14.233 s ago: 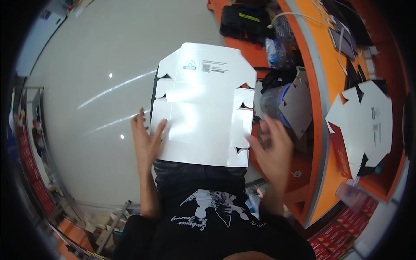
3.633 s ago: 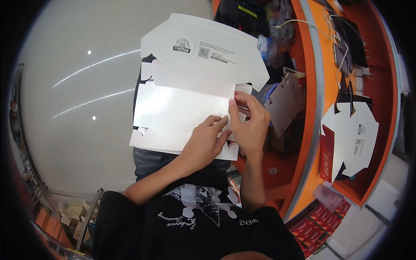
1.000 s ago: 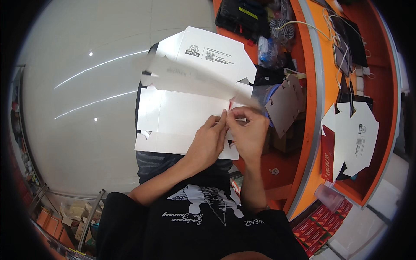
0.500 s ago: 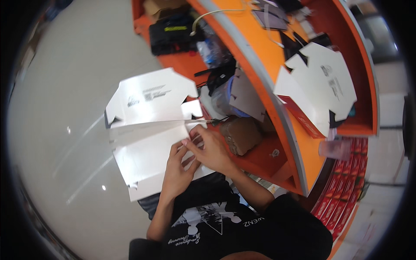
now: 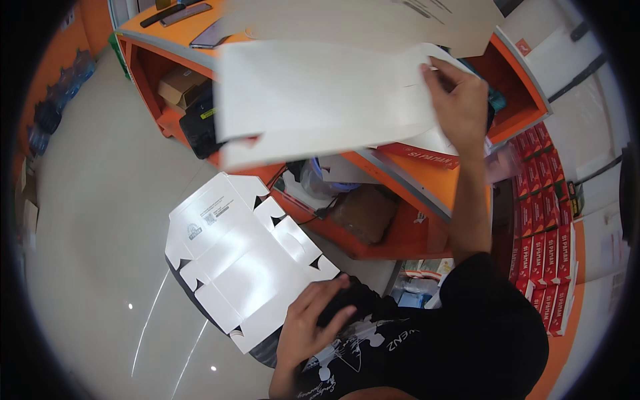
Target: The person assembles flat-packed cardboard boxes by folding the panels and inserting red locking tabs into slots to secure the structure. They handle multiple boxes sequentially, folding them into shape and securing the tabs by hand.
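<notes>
Raised high on the right, my right hand [image 5: 459, 100] pinches the edge of a white cardboard box blank [image 5: 313, 100]. The blank is blurred by motion and hangs out over the desk. A second flat white box blank [image 5: 247, 267], with notched flaps and small dark print, lies across my lap. Beside its near edge is my left hand [image 5: 310, 327], empty, fingers and thumb apart. Behind the raised cardboard, part of a red-sided white box [image 5: 420, 155] shows on the desk.
The orange desk [image 5: 437, 187] has a grey edge and open shelves below, holding a brown carton [image 5: 183, 87], a black case [image 5: 200, 127] and a brown wrapped parcel [image 5: 365, 212]. Phones [image 5: 187, 15] lie at its far end. Stacked red boxes [image 5: 543, 247] stand at right.
My hands, together over the lap before, have parted. The right has lifted a white blank up toward the desk; the left stays low, now open. The view has turned, and another blank shows on my lap.
</notes>
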The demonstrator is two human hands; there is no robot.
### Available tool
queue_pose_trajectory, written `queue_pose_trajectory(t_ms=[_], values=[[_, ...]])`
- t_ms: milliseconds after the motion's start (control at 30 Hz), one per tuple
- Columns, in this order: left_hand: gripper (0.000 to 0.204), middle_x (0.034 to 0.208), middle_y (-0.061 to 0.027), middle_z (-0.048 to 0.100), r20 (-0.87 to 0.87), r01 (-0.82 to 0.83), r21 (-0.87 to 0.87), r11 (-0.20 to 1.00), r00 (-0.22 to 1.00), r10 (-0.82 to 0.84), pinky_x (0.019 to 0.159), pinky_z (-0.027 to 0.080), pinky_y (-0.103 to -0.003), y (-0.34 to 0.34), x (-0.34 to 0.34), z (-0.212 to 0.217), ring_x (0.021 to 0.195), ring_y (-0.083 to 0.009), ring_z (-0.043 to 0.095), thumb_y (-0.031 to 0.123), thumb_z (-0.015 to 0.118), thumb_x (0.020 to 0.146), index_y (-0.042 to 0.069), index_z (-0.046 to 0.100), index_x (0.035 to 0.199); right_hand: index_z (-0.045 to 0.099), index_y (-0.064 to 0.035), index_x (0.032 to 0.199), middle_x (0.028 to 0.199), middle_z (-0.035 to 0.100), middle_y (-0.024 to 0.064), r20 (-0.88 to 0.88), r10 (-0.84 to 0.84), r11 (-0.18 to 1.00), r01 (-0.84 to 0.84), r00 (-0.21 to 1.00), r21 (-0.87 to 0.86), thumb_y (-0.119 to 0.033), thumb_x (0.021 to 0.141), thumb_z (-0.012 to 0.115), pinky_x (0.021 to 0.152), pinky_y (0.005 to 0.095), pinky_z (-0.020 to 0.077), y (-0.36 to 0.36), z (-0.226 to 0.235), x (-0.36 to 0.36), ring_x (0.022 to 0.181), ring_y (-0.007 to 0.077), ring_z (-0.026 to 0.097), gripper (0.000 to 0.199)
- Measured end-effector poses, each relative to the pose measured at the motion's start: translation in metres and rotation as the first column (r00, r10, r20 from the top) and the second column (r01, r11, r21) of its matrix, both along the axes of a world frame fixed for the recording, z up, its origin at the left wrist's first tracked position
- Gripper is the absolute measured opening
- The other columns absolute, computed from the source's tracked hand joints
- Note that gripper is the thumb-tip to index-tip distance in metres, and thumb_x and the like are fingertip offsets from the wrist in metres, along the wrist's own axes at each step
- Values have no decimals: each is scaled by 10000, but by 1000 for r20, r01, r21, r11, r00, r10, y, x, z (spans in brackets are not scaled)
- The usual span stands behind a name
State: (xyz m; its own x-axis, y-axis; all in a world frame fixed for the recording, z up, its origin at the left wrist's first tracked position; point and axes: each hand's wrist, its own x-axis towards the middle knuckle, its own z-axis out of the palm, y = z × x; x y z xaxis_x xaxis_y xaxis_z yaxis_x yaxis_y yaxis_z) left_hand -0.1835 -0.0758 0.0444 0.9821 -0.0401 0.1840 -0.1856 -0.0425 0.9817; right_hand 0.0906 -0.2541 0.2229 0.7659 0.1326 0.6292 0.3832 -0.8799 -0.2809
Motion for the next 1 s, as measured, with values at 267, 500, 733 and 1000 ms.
queue_pose_trajectory(t_ms=[267, 500, 733, 1000], values=[[467, 1200, -178, 732, -107, -17, 78, 997, 994, 25, 989, 548, -400, 13, -6, -21, 1112, -335, 717, 160, 823, 876, -9, 682, 1288, 726, 69, 1095, 903, 732, 246, -121, -200, 912, 139, 972, -387, -190, 889, 743, 759, 418, 556, -158, -47, 47, 816, 333, 725, 331], [441, 1191, -180, 720, -112, -55, 99, 994, 992, 66, 947, 565, -412, 18, -4, -22, 1081, -343, 717, 180, 800, 917, 3, 684, 1304, 597, 87, 1230, 1156, 678, 363, -335, -474, 849, 321, 815, -419, -238, 789, 783, 960, 479, 539, -154, -66, 32, 1107, 473, 678, 578], [436, 1183, -186, 714, -78, -87, 104, 991, 992, 95, 937, 562, -413, 14, 4, -22, 1069, -359, 707, 190, 779, 936, 3, 667, 1314, 603, 107, 1292, 1255, 663, 336, -275, -284, 886, 142, 918, -441, -214, 777, 761, 1054, 452, 492, -223, -89, 76, 1209, 459, 635, 627], [424, 1260, -165, 695, -176, -101, 125, 987, 977, 123, 993, 545, -421, 25, -9, -30, 1153, -364, 673, 189, 754, 951, 25, 654, 1328, 601, 85, 1342, 1256, 682, 292, -294, -429, 794, 201, 854, -574, -442, 914, 755, 1010, 437, 510, -195, -63, 59, 1171, 430, 664, 697]])
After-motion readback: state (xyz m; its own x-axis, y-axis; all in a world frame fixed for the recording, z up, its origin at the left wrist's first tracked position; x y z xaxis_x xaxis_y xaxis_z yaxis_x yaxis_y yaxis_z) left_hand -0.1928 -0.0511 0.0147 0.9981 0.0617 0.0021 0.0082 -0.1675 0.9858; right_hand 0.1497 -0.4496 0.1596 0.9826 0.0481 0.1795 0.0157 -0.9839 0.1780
